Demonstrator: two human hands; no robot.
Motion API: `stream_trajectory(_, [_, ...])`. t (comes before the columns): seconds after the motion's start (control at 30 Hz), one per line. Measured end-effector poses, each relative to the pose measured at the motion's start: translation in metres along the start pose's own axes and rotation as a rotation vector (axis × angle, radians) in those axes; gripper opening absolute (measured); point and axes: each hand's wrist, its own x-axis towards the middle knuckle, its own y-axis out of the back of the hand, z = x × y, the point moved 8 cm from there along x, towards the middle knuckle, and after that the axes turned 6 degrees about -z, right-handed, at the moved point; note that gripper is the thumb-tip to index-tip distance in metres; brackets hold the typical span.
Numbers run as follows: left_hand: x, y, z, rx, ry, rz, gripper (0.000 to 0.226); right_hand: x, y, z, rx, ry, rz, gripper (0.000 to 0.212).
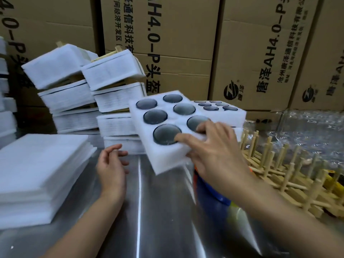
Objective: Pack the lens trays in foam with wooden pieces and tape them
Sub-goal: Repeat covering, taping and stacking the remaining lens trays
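The worktop (158, 220) is gleaming as smooth metal. At 12 o'clock the lens tray (167, 159) is showing matt white foam, its lenses (155, 116) shining glossy dark; wooden pieces (297, 194) at 3 o'clock are looking pale.

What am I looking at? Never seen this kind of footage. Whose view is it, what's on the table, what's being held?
No machine here: a person works with two bare hands. The one picture comes from a camera worn on the head, looking forward and down. The right hand grips a white foam tray that holds six dark round lenses, tilted above the metal table. The left hand is free, fingers loosely curled. Another filled tray lies behind. On the left is a stack of foam sheets; behind it, wrapped bundles are piled up. On the right lie wooden pieces and clear plastic wrap. Cardboard boxes stand at the back.
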Motion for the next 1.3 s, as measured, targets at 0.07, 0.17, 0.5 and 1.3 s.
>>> stream_trajectory(0.07, [0.004,0.007,-0.006,-0.032,0.067,0.057,0.026,-0.019,-0.005,-0.021,0.051,0.0,-0.02,0.049])
stream_trajectory(0.17, [0.007,0.01,-0.013,-0.11,0.134,0.092,0.023,-0.039,-0.02,-0.048,0.019,0.037,-0.092,0.051])
stream_trajectory(0.5, [0.01,-0.008,-0.039,0.002,0.255,-0.082,0.025,-0.059,-0.057,-0.055,0.146,0.071,-0.407,0.056])
stream_trajectory(1.3, [0.017,0.012,-0.022,-0.104,0.346,0.034,0.023,0.004,-0.147,-0.07,0.414,0.054,-0.837,0.057])
